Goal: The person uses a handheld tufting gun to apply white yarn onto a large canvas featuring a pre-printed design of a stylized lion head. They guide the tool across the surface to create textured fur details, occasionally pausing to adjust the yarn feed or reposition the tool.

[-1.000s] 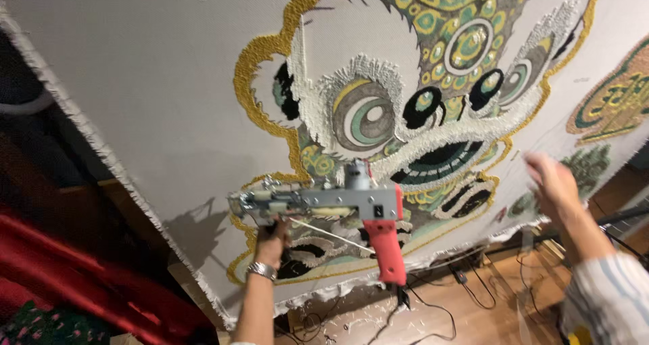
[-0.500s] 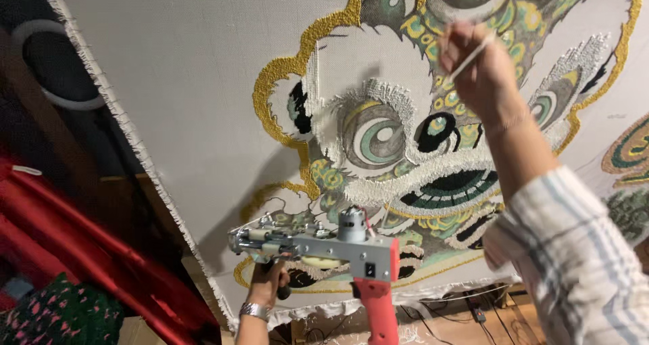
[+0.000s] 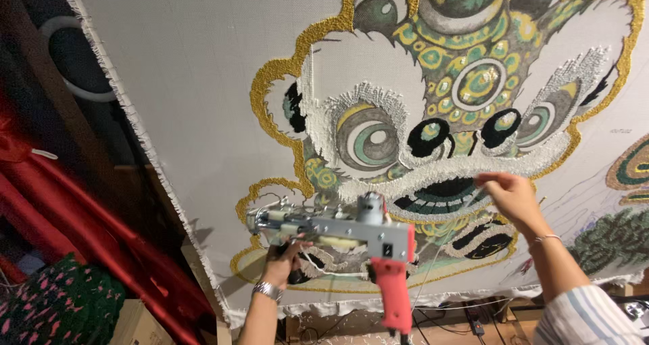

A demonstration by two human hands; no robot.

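A dark wooden beam point(image 3: 47, 81) runs down the left side of the frame, with a shadowed space behind it where a white ring point(image 3: 74, 54) shows at the upper left. Below it, shiny red fabric point(image 3: 74, 196) slants across the lower left in long folds (it catches the light along its creases). A dark knitted piece with green and pink flecks point(image 3: 51, 297) lies in the bottom left corner, beside a cardboard box point(image 3: 135, 325). Along the bottom edge, right of centre, black cables point(image 3: 466, 311) trail over a wooden floor point(image 3: 500, 328). The light is warm and dim at the left.
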